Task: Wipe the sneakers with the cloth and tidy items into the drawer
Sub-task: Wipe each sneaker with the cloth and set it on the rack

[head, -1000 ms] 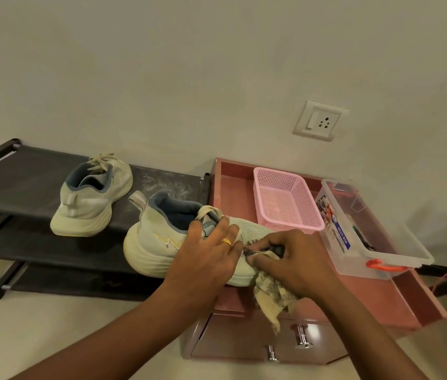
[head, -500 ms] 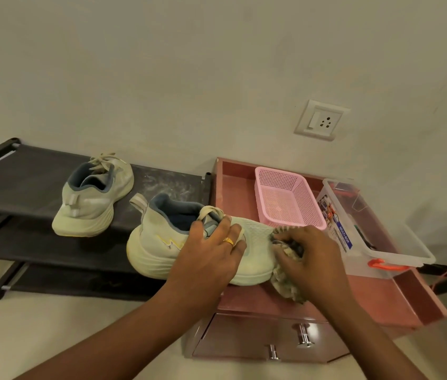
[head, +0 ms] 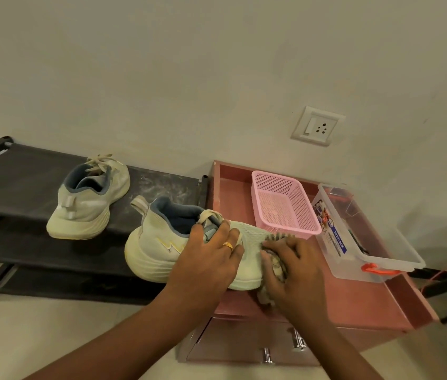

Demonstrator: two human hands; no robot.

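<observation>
Left hand, fingers spread, pins the sneaker steady so the right hand just beside it, clutching the cloth, can wipe the toe.

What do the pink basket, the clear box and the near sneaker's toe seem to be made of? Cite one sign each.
Basket: probably moulded plastic, matt pink; a regular grid of holes. Box: clear glossy plastic; its inside shows through the walls. Near sneaker: toe looks like matt knit mesh; fine dotted texture.
</observation>
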